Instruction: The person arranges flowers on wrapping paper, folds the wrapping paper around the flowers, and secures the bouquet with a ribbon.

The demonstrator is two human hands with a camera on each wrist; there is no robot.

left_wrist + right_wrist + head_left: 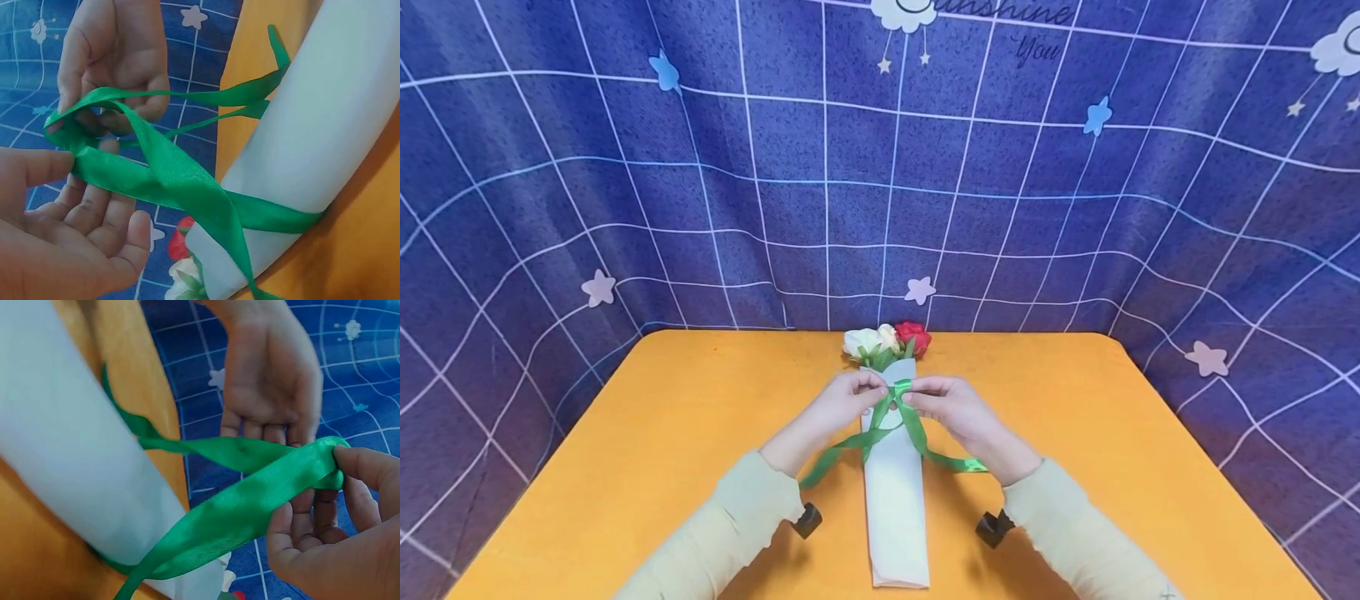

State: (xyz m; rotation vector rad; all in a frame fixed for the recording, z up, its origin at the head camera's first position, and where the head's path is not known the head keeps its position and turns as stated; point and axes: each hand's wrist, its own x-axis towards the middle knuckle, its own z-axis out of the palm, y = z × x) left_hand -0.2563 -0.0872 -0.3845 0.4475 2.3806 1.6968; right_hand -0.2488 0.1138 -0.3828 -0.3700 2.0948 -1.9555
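Note:
A green satin ribbon loops round a bouquet in white wrapping, which lies lengthwise on the table. My left hand pinches the ribbon between thumb and fingers above the wrapping. Opposite it, my right hand pinches the ribbon too, close to the left fingertips. In the left wrist view the ribbon is folded into a raised loop between both hands, and a band of it crosses the wrapping. Loose ribbon tails hang to either side. The right wrist view shows my right thumb pressing on the ribbon.
White and cream roses and a red rose poke out of the wrapping's far end. Under the bouquet is an orange table. A blue gridded curtain hangs behind it and along both sides.

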